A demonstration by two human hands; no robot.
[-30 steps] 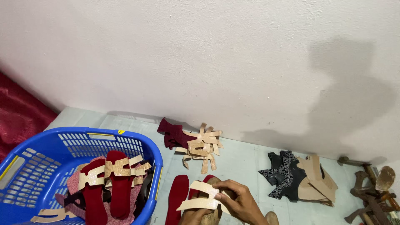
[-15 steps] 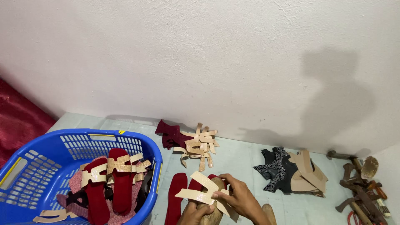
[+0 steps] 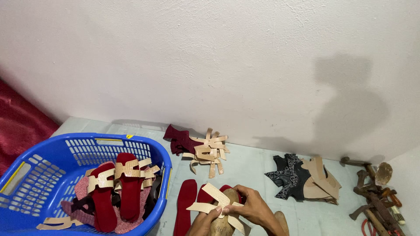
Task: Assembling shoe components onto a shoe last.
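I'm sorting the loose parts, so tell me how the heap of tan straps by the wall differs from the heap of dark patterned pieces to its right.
The heap of tan cut straps is pale and made of narrow, branching strips; the heap of black patterned pieces is dark and speckled, with broader, jagged shapes. The tan heap has dark red pieces beside it; the black heap has plain beige pieces overlapping it. Both lie loose on the pale floor near the wall, untouched by either hand.

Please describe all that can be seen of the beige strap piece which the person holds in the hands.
The beige strap piece is a flat cut-out with several bands crossing in the middle, looking like thin leather or a similar sheet. It lies draped over a wooden shoe form at the bottom edge, beside a red insole. The left hand pinches it from below and the right hand from the right. Its left band sticks out free.
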